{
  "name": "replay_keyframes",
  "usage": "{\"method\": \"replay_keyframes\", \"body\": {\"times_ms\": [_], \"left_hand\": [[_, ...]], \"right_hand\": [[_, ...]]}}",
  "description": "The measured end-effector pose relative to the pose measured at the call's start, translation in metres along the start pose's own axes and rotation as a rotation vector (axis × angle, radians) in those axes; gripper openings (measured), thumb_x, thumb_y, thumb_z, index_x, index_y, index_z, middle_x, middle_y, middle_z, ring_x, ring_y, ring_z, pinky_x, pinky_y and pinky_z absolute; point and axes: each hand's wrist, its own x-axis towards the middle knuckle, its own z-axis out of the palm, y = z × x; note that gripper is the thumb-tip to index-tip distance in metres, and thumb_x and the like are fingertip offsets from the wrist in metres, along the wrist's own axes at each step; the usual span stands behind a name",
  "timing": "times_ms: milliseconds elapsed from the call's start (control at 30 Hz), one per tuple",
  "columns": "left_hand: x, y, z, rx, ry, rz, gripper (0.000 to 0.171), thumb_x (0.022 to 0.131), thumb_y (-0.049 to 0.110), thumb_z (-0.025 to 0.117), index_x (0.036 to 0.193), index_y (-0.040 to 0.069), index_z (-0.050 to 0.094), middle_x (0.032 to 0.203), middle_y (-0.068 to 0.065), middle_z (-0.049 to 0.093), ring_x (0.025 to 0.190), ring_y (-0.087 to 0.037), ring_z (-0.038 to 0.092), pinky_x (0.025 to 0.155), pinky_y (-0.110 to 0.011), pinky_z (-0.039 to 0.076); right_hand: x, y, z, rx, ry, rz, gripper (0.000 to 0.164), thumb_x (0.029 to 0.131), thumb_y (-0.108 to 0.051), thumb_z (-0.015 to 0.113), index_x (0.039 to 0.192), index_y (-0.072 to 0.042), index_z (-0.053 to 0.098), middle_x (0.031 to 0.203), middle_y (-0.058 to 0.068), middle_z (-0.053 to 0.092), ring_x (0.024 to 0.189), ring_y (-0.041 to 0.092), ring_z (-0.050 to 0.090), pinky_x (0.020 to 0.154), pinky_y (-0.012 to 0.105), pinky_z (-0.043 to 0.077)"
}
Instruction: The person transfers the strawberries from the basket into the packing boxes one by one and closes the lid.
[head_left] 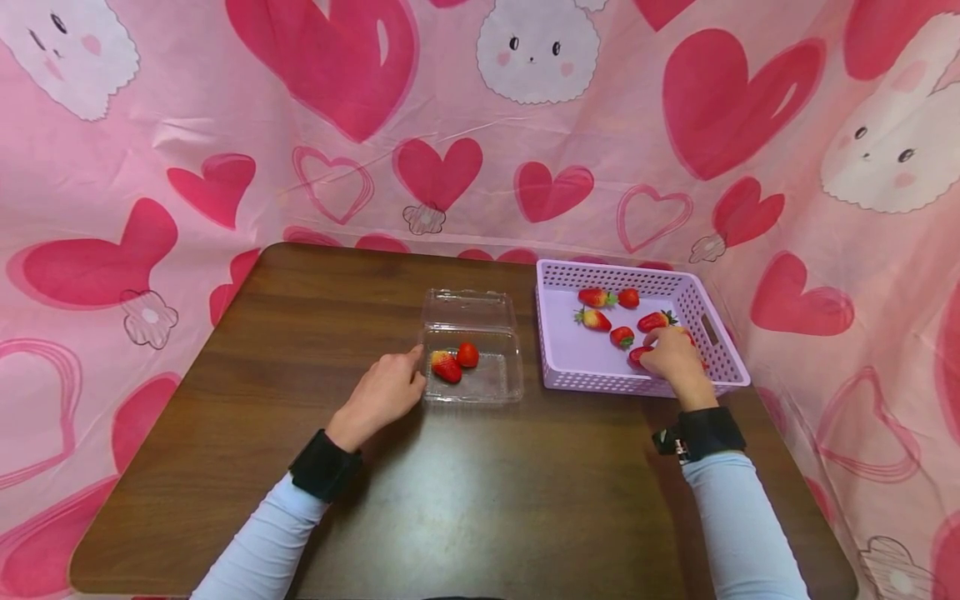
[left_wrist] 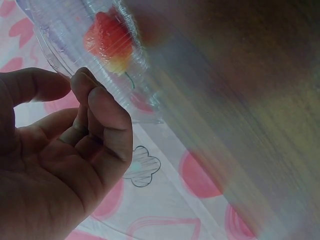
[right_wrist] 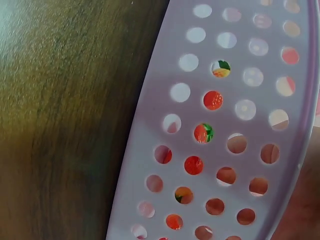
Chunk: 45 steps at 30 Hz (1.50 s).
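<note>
Pink cloth wraps the far side and both flanks of the room, printed with hearts and three white rabbit faces. One dark wooden counter fills the middle of the frame, and from where I'm standing I see two containers on it: one clear plastic box at the centre, lid tipped back, and one lilac basket to the right.

Two strawberries lie in the box. The left one slants, pale end toward the upper left, red tip toward the lower right; its neighbour looks round, so I can't tell its axis.

I count six strawberries plainly in the basket, with more red partly hidden behind the right hand. That hand's fingers bend down to the berry at its fingertips, near the basket's front wall; I can't tell whether they are clamped on it. Its visible red end faces left, the rest covered. Farther back, the upper-left berry lies sideways, leaves right; the one below it has leaves left.

The left hand is at the box's left edge, fingers bent; whether they pinch the rim, I can't tell.
</note>
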Motion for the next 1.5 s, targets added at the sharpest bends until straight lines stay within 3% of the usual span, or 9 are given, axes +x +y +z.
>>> {"method": "replay_keyframes", "body": {"times_ms": [300,600,1500], "left_hand": [[-0.0008,-0.0003,-0.0001,-0.005,0.004,0.008,0.057,0.101,0.01,0.062,0.153,-0.008,0.047,0.07,-0.008,0.052,0.05,-0.021,0.044,0.048,-0.028,0.042],[-0.0001,-0.0003,0.0001,0.001,0.004,0.0,0.057,0.101,0.011,0.062,0.154,-0.006,0.047,0.07,-0.007,0.053,0.05,-0.022,0.045,0.049,-0.029,0.043],[0.0015,-0.0006,0.0005,0.036,0.018,0.035,0.056,0.101,0.01,0.062,0.152,-0.009,0.048,0.068,-0.007,0.048,0.05,-0.02,0.044,0.047,-0.03,0.042]], "right_hand": [[0.0022,-0.0006,0.0029,0.025,-0.024,-0.006,0.04,0.09,-0.01,0.066,0.123,0.012,0.063,0.124,0.039,0.058,0.111,0.053,0.054,0.097,0.067,0.047],[-0.0024,-0.0052,0.0016,0.008,-0.042,-0.009,0.051,0.09,-0.018,0.074,0.129,0.011,0.061,0.125,0.037,0.06,0.106,0.048,0.057,0.095,0.061,0.051],[-0.0027,-0.0048,0.0022,0.033,-0.127,-0.035,0.05,0.094,-0.026,0.074,0.127,0.009,0.061,0.122,0.033,0.063,0.104,0.045,0.057,0.093,0.061,0.052]]}}
